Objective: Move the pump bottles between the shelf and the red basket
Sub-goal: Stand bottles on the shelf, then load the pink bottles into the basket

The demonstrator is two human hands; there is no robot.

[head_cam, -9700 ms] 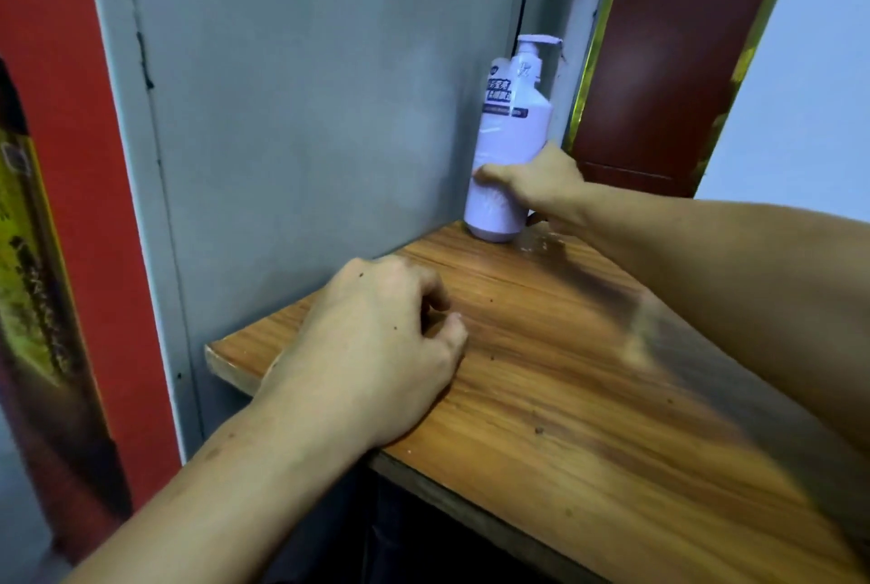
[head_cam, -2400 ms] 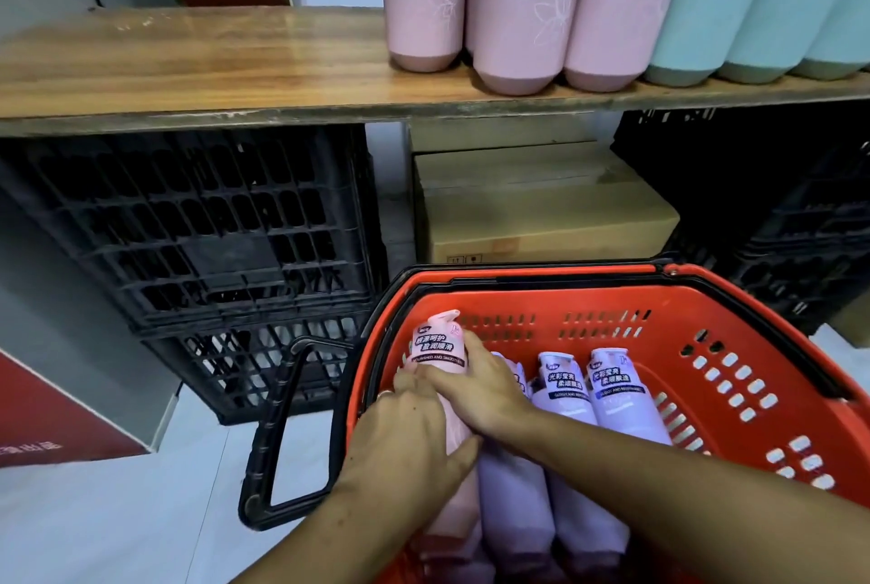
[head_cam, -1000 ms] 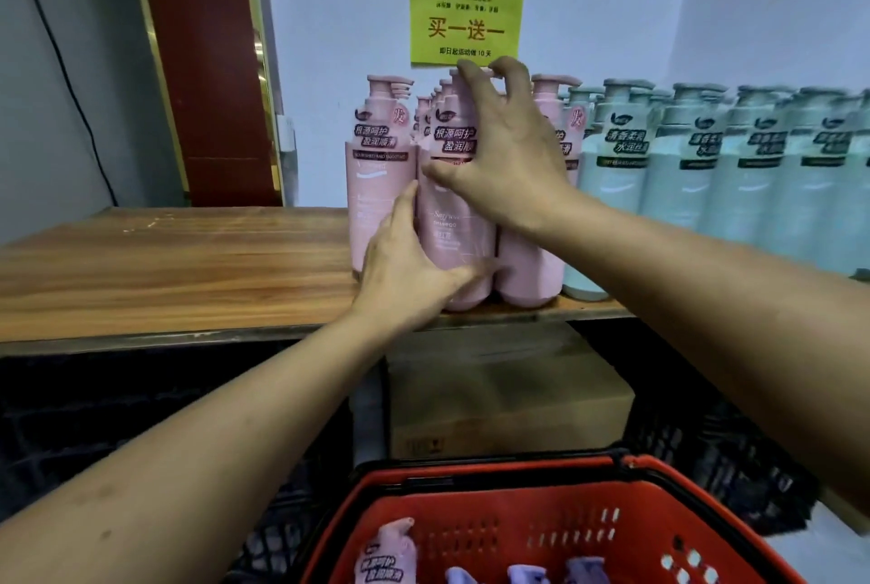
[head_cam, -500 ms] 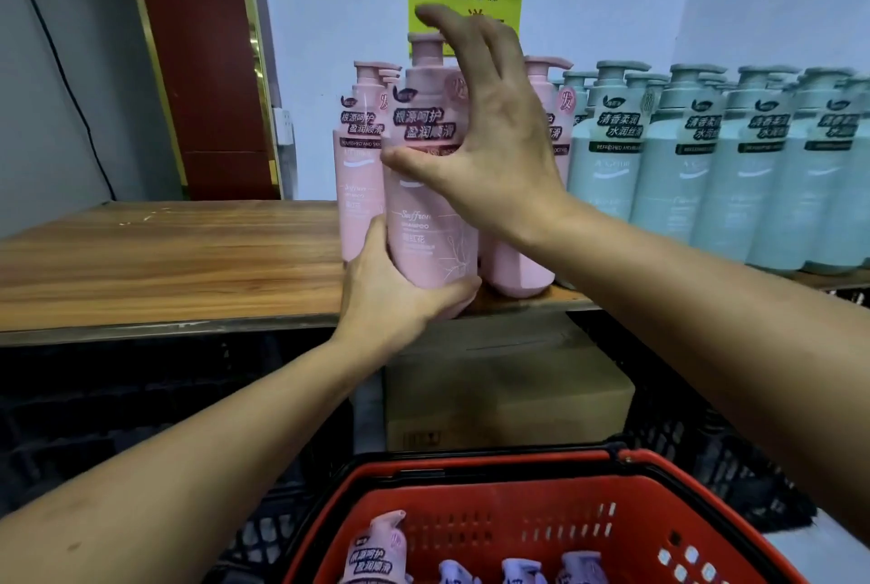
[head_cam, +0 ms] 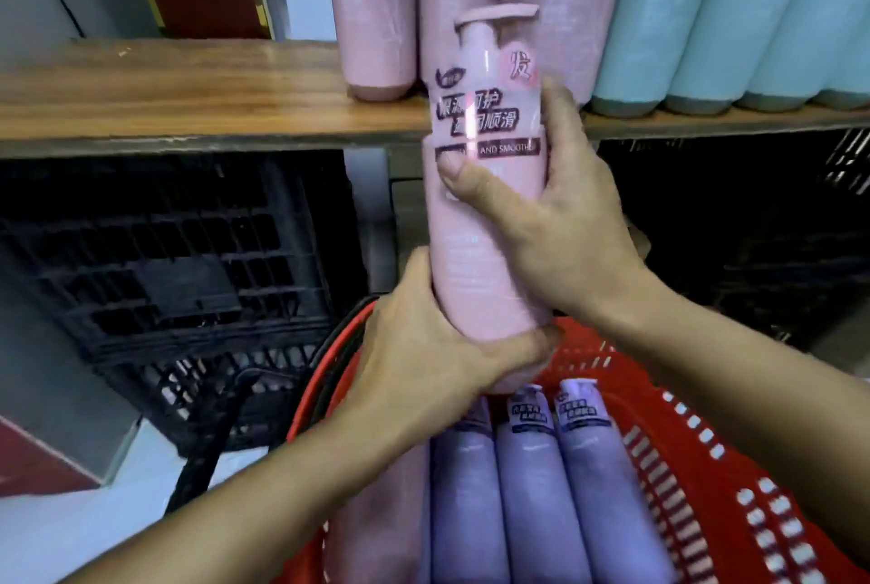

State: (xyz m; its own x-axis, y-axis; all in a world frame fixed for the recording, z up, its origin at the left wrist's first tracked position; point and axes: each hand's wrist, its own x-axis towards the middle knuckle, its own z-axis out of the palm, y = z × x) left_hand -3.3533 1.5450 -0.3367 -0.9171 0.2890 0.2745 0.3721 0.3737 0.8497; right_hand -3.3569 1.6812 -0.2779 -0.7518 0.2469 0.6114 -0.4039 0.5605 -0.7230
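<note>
Pink bottle [head_cam: 485, 225]: pump top, dark label; upright, held over basket [head_cam: 706, 466], in front of shelf [head_cam: 188, 98].
Basket: red, slotted; three purple bottles [head_cam: 527, 489] lying side by side, second pink bottle [head_cam: 376, 513] at their left.
Shelf: wooden; pink row [head_cam: 376, 18] and teal bottles [head_cam: 682, 18] standing.

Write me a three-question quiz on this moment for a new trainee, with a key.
1. True or false: the left hand and the right hand both grip the upright pink pump bottle.
2. Which colour of bottles stands on the shelf to the right of the shelved pink bottles? A teal, B purple, C white.
3. Fill in: the purple bottles lie side by side in the red ____.
Key: 1 true. 2 A, the teal bottles. 3 basket.
</note>
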